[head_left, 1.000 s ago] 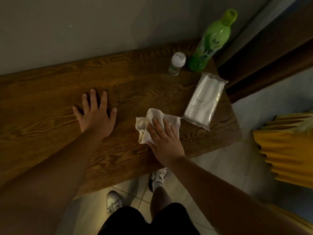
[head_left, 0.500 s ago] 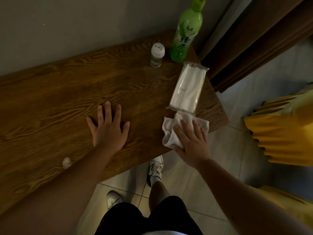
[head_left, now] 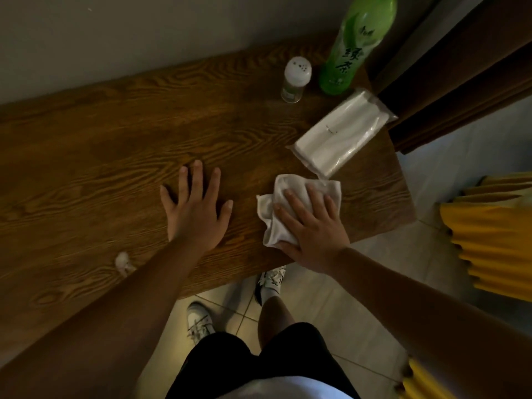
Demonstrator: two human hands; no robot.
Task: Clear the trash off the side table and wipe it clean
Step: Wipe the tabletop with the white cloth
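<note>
A dark wooden side table stands against the wall. My right hand presses a crumpled white cloth flat on the table near its front right corner, fingers straight. To the left of the cloth, my left hand rests flat on the wood with fingers spread. A small white crumpled scrap lies near the table's front edge, partly behind my left forearm.
A green tea bottle and a small white-capped shaker stand at the back right. A white tissue pack lies beside them, close to the cloth. Yellow fabric sits on the floor to the right. My shoes are below the table edge.
My right hand slid the cloth right toward the table's front corner, then back left and farther onto the table. My left hand stayed flat on the wood.
</note>
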